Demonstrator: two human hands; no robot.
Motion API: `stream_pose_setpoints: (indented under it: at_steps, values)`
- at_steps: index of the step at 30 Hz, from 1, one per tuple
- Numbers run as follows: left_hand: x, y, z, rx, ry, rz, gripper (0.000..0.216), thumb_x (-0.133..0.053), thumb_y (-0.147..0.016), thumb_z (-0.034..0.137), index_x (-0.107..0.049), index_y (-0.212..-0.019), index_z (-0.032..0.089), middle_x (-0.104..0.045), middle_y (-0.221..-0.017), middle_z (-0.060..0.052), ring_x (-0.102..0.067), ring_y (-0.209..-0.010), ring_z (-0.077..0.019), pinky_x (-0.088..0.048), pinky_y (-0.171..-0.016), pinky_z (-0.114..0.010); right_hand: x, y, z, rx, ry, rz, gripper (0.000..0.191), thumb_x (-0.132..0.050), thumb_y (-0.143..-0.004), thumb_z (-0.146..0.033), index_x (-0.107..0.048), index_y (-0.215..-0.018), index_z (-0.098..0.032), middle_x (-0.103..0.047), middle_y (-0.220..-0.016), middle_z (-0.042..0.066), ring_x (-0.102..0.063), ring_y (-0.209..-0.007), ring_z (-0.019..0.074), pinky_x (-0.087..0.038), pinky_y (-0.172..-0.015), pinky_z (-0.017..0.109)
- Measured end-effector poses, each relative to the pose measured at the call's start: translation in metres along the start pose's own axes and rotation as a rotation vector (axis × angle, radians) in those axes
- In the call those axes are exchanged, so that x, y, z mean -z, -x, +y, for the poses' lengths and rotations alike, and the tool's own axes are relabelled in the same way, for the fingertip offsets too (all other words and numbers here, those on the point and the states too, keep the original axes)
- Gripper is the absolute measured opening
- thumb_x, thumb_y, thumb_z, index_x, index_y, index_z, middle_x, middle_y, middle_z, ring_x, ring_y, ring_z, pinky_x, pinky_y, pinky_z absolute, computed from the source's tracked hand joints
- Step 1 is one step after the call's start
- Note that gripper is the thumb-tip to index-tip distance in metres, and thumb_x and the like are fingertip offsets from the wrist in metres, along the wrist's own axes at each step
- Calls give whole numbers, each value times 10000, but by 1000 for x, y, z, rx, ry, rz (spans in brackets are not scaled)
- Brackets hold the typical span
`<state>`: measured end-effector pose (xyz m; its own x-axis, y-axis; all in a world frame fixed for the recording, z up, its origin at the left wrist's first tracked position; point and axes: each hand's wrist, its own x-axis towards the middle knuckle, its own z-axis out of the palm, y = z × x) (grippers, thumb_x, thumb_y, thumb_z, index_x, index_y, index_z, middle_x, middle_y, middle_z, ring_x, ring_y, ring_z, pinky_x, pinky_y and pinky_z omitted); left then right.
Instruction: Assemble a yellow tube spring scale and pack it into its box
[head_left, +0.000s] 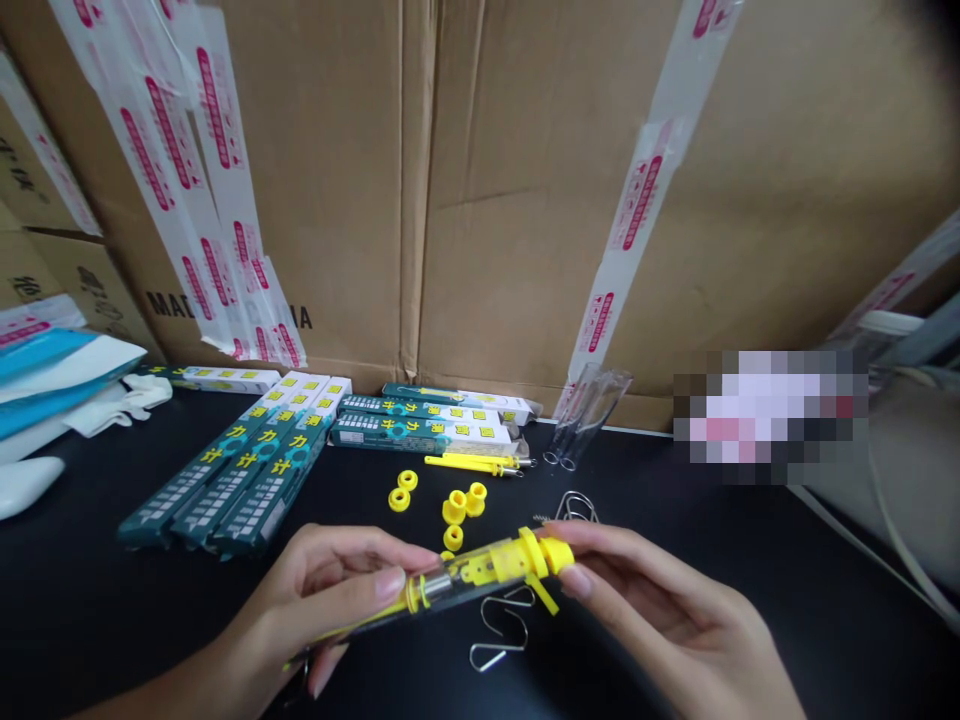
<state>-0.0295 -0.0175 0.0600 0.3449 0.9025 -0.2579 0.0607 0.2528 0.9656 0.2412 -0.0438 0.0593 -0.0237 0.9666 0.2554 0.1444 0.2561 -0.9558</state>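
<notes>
My left hand (330,590) is closed round the body of a clear tube with yellow inner parts (465,578), held level just above the black table (112,600). Fingers of my right hand (660,610) pinch the tube's yellow end cap (553,553). A thin yellow strip sticks out below the cap. Under the tube lies a bent metal hook (499,635). Several loose yellow caps (454,505) lie just beyond my hands.
Teal boxes with yellow labels (247,470) lie in rows at left and centre back. Clear empty tubes (585,415) and a yellow rod (472,462) rest near the taped cardboard boxes (525,200). Wire hooks (576,505) lie near my right hand. White packaging (60,390) sits far left.
</notes>
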Motion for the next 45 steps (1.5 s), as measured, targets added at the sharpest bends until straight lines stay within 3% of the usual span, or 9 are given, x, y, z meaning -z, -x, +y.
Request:
stream_pose_setpoints:
  at_steps: [6, 11, 14, 18, 22, 27, 32, 40, 45]
  values:
    - [-4, 3, 5, 1, -2, -17, 397, -855, -725, 605, -868, -900, 249, -635, -597, 9, -344, -363, -20, -227, -345, -138, 1, 0, -4, 14, 50, -27, 150, -793, -899, -305, -838, -1015, -388, -851, -954, -43, -814, -864, 181, -632, -776, 132]
    - [-4, 4, 3, -31, -11, -25, 341, -832, -767, 518, -861, -925, 218, -700, -682, -22, -335, -377, -44, -226, -339, -173, 5, -2, -3, 175, 321, -38, 74, -745, -930, -318, -815, -952, -328, -826, -869, -36, -786, -761, 158, -614, -715, 135]
    - [-3, 3, 3, -43, -39, -74, 328, -819, -793, 490, -856, -957, 209, -639, -593, 6, -324, -376, -56, -242, -338, -174, 7, -3, -2, 246, 426, -61, 111, -686, -969, -300, -795, -953, -310, -807, -855, -31, -764, -738, 148, -606, -713, 153]
    - [-1, 2, 3, -40, -55, -82, 331, -825, -794, 512, -854, -959, 227, -596, -565, 27, -342, -370, -48, -256, -346, -161, 7, -5, -4, 173, 247, -70, 264, -777, -896, -282, -758, -1154, -337, -819, -1062, -2, -788, -883, 189, -642, -800, 213]
    - [0, 2, 2, -43, -63, -82, 353, -796, -819, 524, -853, -984, 217, -686, -677, -20, -351, -380, -53, -278, -341, -170, 7, -8, -9, 98, 107, -88, 249, -792, -867, -208, -767, -1076, -341, -799, -970, -22, -770, -867, 179, -642, -798, 207]
    - [-1, 3, -2, -82, -43, -74, 312, -787, -836, 492, -853, -974, 220, -662, -623, -7, -321, -371, -60, -274, -324, -167, 11, -9, -12, 87, 242, -152, 45, -735, -925, -282, -769, -947, -299, -789, -875, -23, -758, -810, 179, -619, -753, 201]
    - [-3, 3, -1, -61, -62, -45, 342, -804, -795, 535, -861, -956, 239, -761, -792, -61, -321, -385, -46, -255, -328, -163, 16, -8, -11, 170, 396, -208, 83, -733, -937, -306, -768, -1012, -319, -808, -901, -46, -766, -820, 168, -595, -758, 189]
    - [-8, 8, 8, 38, -100, 29, 458, -850, -668, 701, -871, -878, 295, -759, -752, -54, -347, -396, -12, -258, -362, -116, 16, -6, -9, 193, 367, -181, 199, -747, -927, -255, -741, -1106, -342, -808, -974, -57, -764, -836, 151, -603, -782, 178]
    - [-6, 6, 5, 37, -122, 28, 480, -842, -682, 703, -869, -914, 285, -687, -654, -21, -341, -400, -22, -251, -358, -118, 9, -3, -7, 126, 296, -143, 51, -738, -929, -281, -761, -960, -315, -801, -913, -42, -757, -848, 160, -590, -768, 174]
